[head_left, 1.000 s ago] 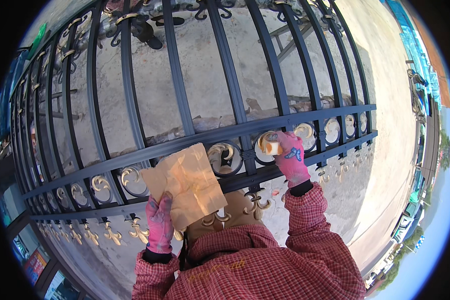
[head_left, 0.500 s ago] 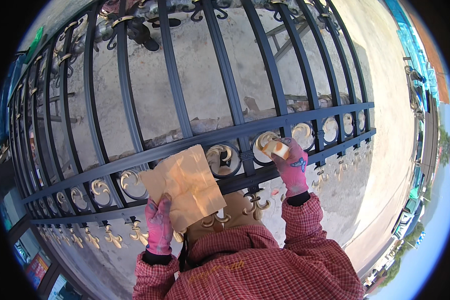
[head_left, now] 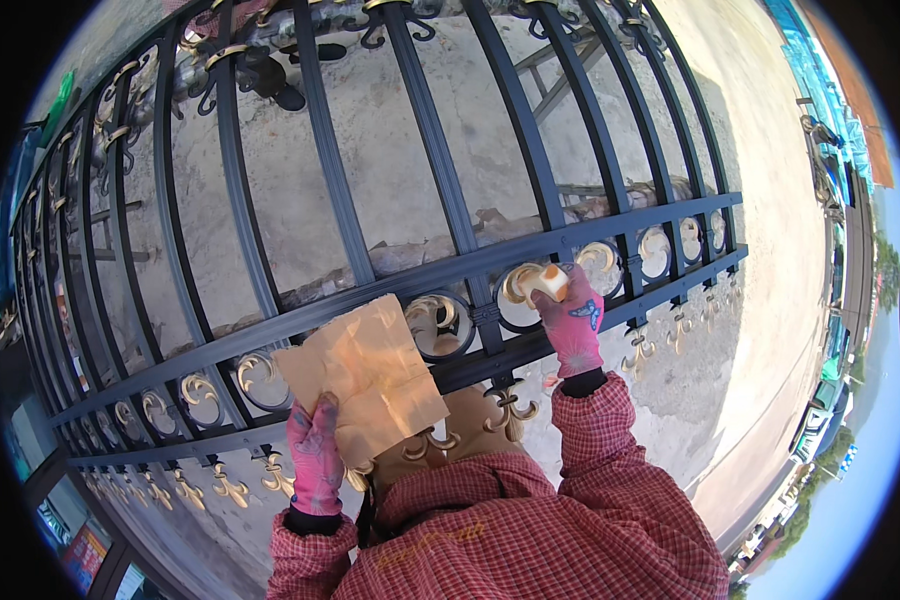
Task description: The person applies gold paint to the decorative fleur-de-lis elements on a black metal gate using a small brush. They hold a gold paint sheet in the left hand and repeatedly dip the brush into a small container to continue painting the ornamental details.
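A dark metal fence (head_left: 410,278) with gold-coloured scrolls inside its rings lies across in front of me. My left hand (head_left: 314,455), in a pink glove, grips a brown piece of cardboard (head_left: 365,375) by its lower left edge; shiny gold-tan smears mark the cardboard. In my gloved right hand (head_left: 576,325) is a small white, orange-stained sponge-like block (head_left: 553,281), pinched between the fingers. That block is at the upper right of a gold scroll (head_left: 517,284) in the ring below the upper rail; whether it touches cannot be made out.
Gold fleur-de-lis tips (head_left: 510,410) stick out from the lower rail towards me. Beyond the bars, another person's dark shoe (head_left: 288,97) shows at the upper left. A metal ladder-like frame (head_left: 568,85) lies on the concrete behind the fence.
My right hand has risen slightly with the block, which now sits higher and further right on the ring's scroll. My left hand keeps its hold on the cardboard. The view has shifted a little.
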The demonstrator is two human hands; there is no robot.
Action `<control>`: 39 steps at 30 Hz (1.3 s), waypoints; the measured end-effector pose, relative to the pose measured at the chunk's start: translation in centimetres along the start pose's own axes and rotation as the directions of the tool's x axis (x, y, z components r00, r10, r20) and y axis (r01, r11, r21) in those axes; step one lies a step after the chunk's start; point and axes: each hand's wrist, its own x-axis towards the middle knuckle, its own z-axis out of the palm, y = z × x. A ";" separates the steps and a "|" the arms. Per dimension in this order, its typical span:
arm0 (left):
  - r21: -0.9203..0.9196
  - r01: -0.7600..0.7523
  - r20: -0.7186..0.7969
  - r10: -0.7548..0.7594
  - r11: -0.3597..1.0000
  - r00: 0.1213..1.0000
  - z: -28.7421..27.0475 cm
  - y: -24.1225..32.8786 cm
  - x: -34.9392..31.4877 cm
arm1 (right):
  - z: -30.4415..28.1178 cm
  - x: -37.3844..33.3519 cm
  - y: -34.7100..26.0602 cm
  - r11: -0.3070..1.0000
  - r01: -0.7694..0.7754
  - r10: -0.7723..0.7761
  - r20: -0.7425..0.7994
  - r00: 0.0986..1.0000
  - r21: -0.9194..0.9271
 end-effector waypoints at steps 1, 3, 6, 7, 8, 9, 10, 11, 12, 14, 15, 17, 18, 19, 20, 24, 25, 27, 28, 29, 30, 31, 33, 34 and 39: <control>-0.004 -0.008 0.009 0.008 1.000 1.000 0.0 0.0 0.0 | -0.6 -0.9 0.0 0.992 -0.040 0.039 0.012 0.999 0.120; -0.007 -0.019 0.011 0.019 1.000 1.000 -0.4 -0.2 -0.1 | -1.9 -2.5 -0.4 0.971 -0.136 0.136 0.013 0.991 0.198; -0.013 -0.019 0.014 0.019 1.000 1.000 -0.8 -0.7 0.4 | -3.0 -4.4 0.1 0.955 -0.099 0.127 -0.082 0.989 0.281; -0.021 -0.017 0.010 0.017 1.000 1.000 -0.7 -0.7 0.5 | -2.8 -4.3 0.2 0.959 -0.081 0.110 -0.095 0.989 0.271; -0.025 -0.015 0.007 0.015 1.000 1.000 -0.7 -0.7 0.5 | -2.5 -4.2 0.6 0.963 -0.065 0.096 -0.108 0.989 0.262; -0.025 -0.011 0.017 0.011 1.000 1.000 -0.7 -0.7 0.5 | -2.1 -4.1 0.9 0.966 -0.049 0.082 -0.120 0.989 0.253; -0.025 -0.007 0.028 0.008 1.000 1.000 -0.8 -0.7 0.5 | -1.7 -3.6 1.0 0.972 -0.040 0.073 -0.136 0.988 0.232; -0.020 -0.004 0.038 0.005 1.000 0.999 -0.9 -0.7 0.5 | -1.0 -2.7 1.0 0.976 -0.033 0.067 -0.152 0.986 0.214; -0.019 -0.002 0.042 0.003 1.000 0.999 -0.8 -0.6 0.5 | -0.4 -1.9 0.8 0.981 -0.029 0.062 -0.169 0.984 0.193; -0.020 0.000 0.047 0.001 1.000 0.999 -0.6 -0.2 0.5 | 0.1 -1.0 0.9 0.995 0.054 -0.038 -0.196 0.980 0.078; 0.011 -0.005 0.047 0.004 1.000 0.999 -0.6 0.1 0.4 | 0.4 -1.1 1.6 0.999 0.048 -0.046 -0.163 0.986 0.006; 0.071 -0.012 0.042 0.009 0.997 0.999 -0.5 0.6 0.3 | 0.0 -1.7 1.3 0.993 -0.093 0.096 -0.043 0.994 0.070; 0.062 -0.016 0.046 0.013 0.998 0.999 -0.6 0.5 0.3 | -0.6 -1.8 0.5 0.986 -0.130 0.135 -0.045 0.990 0.109; 0.052 -0.020 0.050 0.018 0.998 0.999 -0.6 0.4 0.4 | -1.0 -1.9 -0.3 0.975 -0.165 0.174 -0.046 0.984 0.148; 0.046 -0.024 0.056 0.021 0.999 0.998 -0.7 0.3 0.4 | -1.2 -2.0 -0.7 0.961 -0.204 0.216 -0.045 0.975 0.189; 0.002 -0.011 0.029 0.011 1.000 1.000 0.2 0.7 0.4 | -0.2 -0.6 1.1 1.000 0.003 -0.003 -0.103 0.995 -0.003; -0.012 -0.026 0.035 0.027 1.000 0.999 0.1 0.8 0.4 | -0.3 -0.7 1.2 0.998 -0.065 0.066 -0.060 0.996 0.013; 0.009 -0.023 0.048 0.022 1.000 0.999 -0.2 0.4 0.3 | -1.0 -1.6 0.3 0.994 -0.104 0.106 -0.056 0.993 0.046; 0.039 -0.016 0.048 0.014 0.999 0.999 -0.7 0.0 0.5 | -0.7 -1.4 0.2 0.998 -0.038 0.044 -0.105 0.993 0.056; 0.069 -0.011 0.054 0.007 0.998 0.999 -0.9 0.0 0.7 | -0.4 -0.8 0.2 0.998 0.027 -0.016 -0.160 0.987 0.063; 0.051 -0.005 0.048 0.002 0.999 0.999 -0.8 -0.1 0.7 | -0.2 -0.3 0.3 0.994 0.091 -0.075 -0.215 0.974 0.067; 0.034 0.001 0.042 -0.003 0.999 0.999 -0.6 -0.1 0.6 | 0.4 0.5 1.3 0.980 0.183 -0.194 -0.201 0.960 -0.072; 0.013 -0.009 0.035 0.008 1.000 0.999 -0.3 -0.1 0.6 | -0.4 0.2 0.8 0.998 0.058 -0.058 -0.096 0.994 0.000; 0.009 -0.024 0.034 0.024 1.000 0.999 -0.2 0.0 0.7 | -0.6 0.3 0.2 0.999 -0.003 0.004 -0.037 0.999 0.034; 0.005 -0.027 0.020 0.027 1.000 0.999 0.0 0.1 0.5 | 1.1 0.2 0.1 0.964 0.257 -0.258 -0.010 0.966 -0.070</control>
